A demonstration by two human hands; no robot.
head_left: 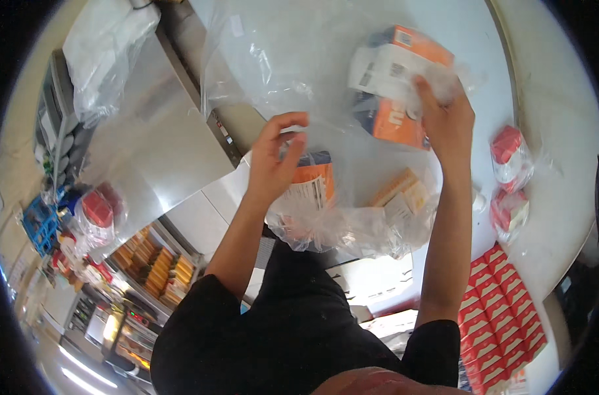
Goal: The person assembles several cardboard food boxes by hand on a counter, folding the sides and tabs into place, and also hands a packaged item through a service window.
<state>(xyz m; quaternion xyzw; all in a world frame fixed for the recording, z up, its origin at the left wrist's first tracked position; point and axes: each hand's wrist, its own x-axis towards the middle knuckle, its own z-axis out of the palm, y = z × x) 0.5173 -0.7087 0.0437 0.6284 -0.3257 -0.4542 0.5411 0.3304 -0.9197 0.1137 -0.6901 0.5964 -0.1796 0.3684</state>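
My right hand [445, 118] grips the right side of an orange and navy packet [401, 122] with white labels, seen through cloudy plastic film; its thumb lies over the label and the other fingers are partly hidden. A large clear plastic bag [266, 72] spreads across the pale table. At the bag's left side my left hand [273, 161] is half curled, its thumb and forefinger apart with nothing visible between them. Just below it, another orange and navy packet [316, 184] lies under the film. A yellowish packet with a white label [405, 197] rests nearer me, also covered by plastic.
Red and white wrapped packs [508, 158] stand along the table's right side, above rows of red and white boxes [503, 316]. A steel counter [148, 131] on the left carries white plastic bags [108, 52] and a red wrapped pack [97, 210]. Below are trays of orange-brown food [158, 270].
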